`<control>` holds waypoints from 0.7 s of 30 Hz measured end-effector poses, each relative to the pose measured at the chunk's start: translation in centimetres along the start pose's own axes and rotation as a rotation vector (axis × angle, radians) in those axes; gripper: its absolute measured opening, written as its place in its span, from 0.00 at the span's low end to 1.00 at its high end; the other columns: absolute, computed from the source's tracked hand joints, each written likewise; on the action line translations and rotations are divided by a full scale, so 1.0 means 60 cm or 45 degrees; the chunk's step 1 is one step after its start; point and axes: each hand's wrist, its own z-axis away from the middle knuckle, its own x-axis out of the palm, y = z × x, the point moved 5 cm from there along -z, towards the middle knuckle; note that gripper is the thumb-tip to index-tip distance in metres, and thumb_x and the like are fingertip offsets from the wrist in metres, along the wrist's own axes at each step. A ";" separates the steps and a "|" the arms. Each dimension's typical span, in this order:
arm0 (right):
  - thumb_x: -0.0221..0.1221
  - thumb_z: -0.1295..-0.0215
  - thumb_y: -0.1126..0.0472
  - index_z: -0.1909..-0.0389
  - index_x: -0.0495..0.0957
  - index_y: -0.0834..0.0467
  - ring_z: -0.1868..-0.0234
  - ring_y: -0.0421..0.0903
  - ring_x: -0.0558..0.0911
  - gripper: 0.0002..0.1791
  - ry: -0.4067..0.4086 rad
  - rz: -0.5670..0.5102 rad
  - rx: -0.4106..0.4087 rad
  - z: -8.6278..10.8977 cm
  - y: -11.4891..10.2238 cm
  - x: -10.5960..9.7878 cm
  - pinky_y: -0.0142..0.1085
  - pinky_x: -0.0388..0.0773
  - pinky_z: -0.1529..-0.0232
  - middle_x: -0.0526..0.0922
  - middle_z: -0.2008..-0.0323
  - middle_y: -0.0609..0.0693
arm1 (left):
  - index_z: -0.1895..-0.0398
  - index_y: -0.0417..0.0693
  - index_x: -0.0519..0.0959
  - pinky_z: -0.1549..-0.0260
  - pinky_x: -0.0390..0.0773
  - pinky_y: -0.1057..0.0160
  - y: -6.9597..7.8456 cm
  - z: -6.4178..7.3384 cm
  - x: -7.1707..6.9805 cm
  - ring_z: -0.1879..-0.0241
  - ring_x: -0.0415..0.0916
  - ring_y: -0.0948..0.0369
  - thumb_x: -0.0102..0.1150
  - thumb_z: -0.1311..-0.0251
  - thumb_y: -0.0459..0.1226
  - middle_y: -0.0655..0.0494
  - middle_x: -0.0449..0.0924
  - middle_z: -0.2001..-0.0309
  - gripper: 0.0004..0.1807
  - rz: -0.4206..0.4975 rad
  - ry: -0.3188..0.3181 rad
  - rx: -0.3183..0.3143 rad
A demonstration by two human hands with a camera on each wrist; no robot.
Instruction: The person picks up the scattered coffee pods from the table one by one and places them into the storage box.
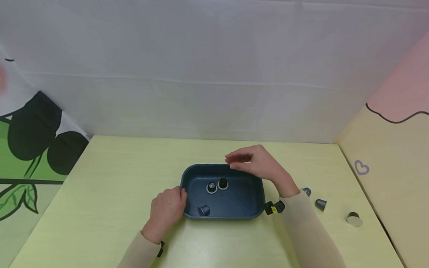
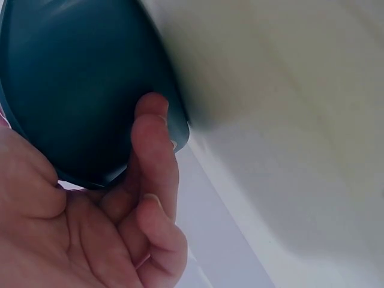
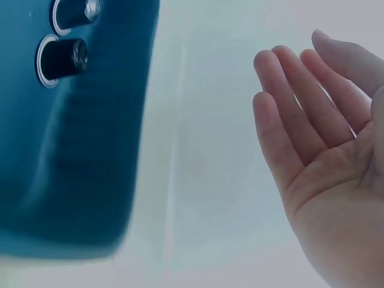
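A dark blue tray [image 1: 238, 203] stands on the table, with its far right rim near my right hand [image 1: 258, 162]. That hand hovers with extended, slightly bent fingers and holds nothing; the right wrist view shows a bare palm. My left hand [image 1: 168, 210] grips the tray's left end, its fingers against the outer wall [image 2: 78, 78]. Inside the tray, a silver-topped coffee capsule [image 1: 211, 187] and a black coffee capsule [image 1: 223, 184] stand on their rims side by side. A grey coffee capsule [image 1: 204, 210] lies tipped over near the front wall.
To the right of the tray, a grey capsule [image 1: 320, 204] lies on its side on the table [image 1: 88, 224]. A dark capsule with a pale lid [image 1: 354, 220] is farther right. Another capsule [image 1: 307, 191] is partly hidden by my right sleeve. A white backdrop [image 1: 215, 110] borders the far edge.
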 end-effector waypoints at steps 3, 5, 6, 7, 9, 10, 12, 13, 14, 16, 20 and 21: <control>0.66 0.35 0.61 0.47 0.83 0.60 0.53 0.42 0.85 0.16 0.037 0.012 -0.009 0.017 -0.002 -0.014 0.44 0.79 0.49 0.87 0.54 0.49 | 0.81 0.45 0.71 0.86 0.67 0.56 -0.001 0.001 0.000 0.86 0.67 0.54 0.46 0.30 0.42 0.51 0.65 0.85 0.19 0.003 -0.004 -0.003; 0.65 0.34 0.60 0.47 0.83 0.58 0.54 0.42 0.85 0.16 0.064 0.028 -0.007 0.030 -0.002 -0.023 0.44 0.79 0.49 0.86 0.54 0.48 | 0.80 0.44 0.71 0.86 0.67 0.56 -0.002 0.002 0.000 0.86 0.67 0.54 0.46 0.30 0.42 0.51 0.65 0.85 0.19 0.001 -0.005 -0.008; 0.64 0.33 0.59 0.47 0.83 0.58 0.54 0.42 0.85 0.15 0.077 0.038 -0.003 0.036 -0.002 -0.028 0.44 0.79 0.50 0.86 0.54 0.48 | 0.80 0.44 0.71 0.86 0.66 0.56 -0.002 0.003 0.000 0.86 0.67 0.54 0.46 0.30 0.42 0.52 0.65 0.85 0.19 0.000 -0.007 -0.011; 0.64 0.33 0.58 0.47 0.83 0.58 0.54 0.42 0.85 0.15 0.090 0.055 0.002 0.042 -0.002 -0.033 0.44 0.79 0.50 0.86 0.53 0.48 | 0.80 0.44 0.71 0.86 0.66 0.56 -0.003 0.003 0.000 0.86 0.67 0.55 0.46 0.30 0.42 0.52 0.65 0.85 0.19 0.000 -0.009 -0.013; 0.63 0.31 0.57 0.46 0.83 0.56 0.54 0.41 0.85 0.15 0.113 0.107 0.016 0.055 -0.001 -0.042 0.43 0.79 0.51 0.86 0.53 0.47 | 0.80 0.44 0.71 0.86 0.66 0.57 -0.003 0.003 0.001 0.86 0.67 0.55 0.46 0.30 0.42 0.51 0.65 0.85 0.19 0.000 -0.009 -0.010; 0.62 0.31 0.57 0.46 0.83 0.56 0.54 0.41 0.85 0.15 0.123 0.144 0.020 0.062 0.000 -0.047 0.43 0.79 0.51 0.86 0.53 0.46 | 0.80 0.44 0.71 0.86 0.66 0.56 -0.002 0.002 0.001 0.86 0.67 0.55 0.46 0.29 0.42 0.51 0.65 0.84 0.19 0.000 -0.008 -0.005; 0.61 0.30 0.57 0.45 0.83 0.56 0.53 0.41 0.85 0.15 0.141 0.207 0.032 0.076 0.002 -0.056 0.43 0.79 0.51 0.86 0.52 0.46 | 0.80 0.44 0.71 0.86 0.66 0.56 -0.002 0.001 0.002 0.86 0.67 0.54 0.46 0.29 0.42 0.51 0.65 0.84 0.19 0.004 -0.007 0.005; 0.61 0.30 0.57 0.45 0.82 0.56 0.53 0.42 0.85 0.16 0.146 0.242 0.039 0.082 0.005 -0.060 0.43 0.79 0.51 0.86 0.52 0.46 | 0.80 0.44 0.71 0.86 0.66 0.56 -0.001 0.001 0.002 0.86 0.67 0.54 0.46 0.29 0.42 0.51 0.65 0.84 0.19 0.005 -0.004 0.010; 0.60 0.29 0.56 0.44 0.82 0.55 0.52 0.42 0.85 0.16 0.150 0.275 0.056 0.089 0.009 -0.065 0.44 0.78 0.50 0.86 0.52 0.46 | 0.80 0.44 0.71 0.86 0.66 0.56 -0.001 0.000 0.002 0.86 0.66 0.54 0.46 0.29 0.42 0.51 0.65 0.84 0.19 0.006 -0.003 0.012; 0.59 0.28 0.55 0.44 0.82 0.55 0.51 0.44 0.85 0.17 0.156 0.326 0.090 0.101 0.016 -0.072 0.46 0.78 0.49 0.85 0.51 0.46 | 0.80 0.44 0.70 0.86 0.66 0.56 -0.001 0.000 0.002 0.86 0.66 0.54 0.46 0.29 0.42 0.52 0.65 0.85 0.19 0.011 -0.002 0.011; 0.57 0.27 0.50 0.43 0.81 0.56 0.48 0.49 0.83 0.19 0.147 0.434 0.185 0.124 0.030 -0.085 0.51 0.75 0.46 0.85 0.49 0.48 | 0.80 0.45 0.70 0.86 0.67 0.56 -0.001 0.000 0.001 0.86 0.67 0.54 0.46 0.30 0.42 0.51 0.65 0.85 0.19 0.015 0.000 0.007; 0.56 0.27 0.50 0.43 0.81 0.57 0.47 0.50 0.82 0.20 0.140 0.464 0.207 0.129 0.033 -0.088 0.52 0.74 0.45 0.85 0.50 0.49 | 0.80 0.45 0.70 0.86 0.67 0.56 -0.001 0.000 0.001 0.86 0.67 0.54 0.46 0.30 0.42 0.51 0.65 0.85 0.19 0.016 -0.001 0.008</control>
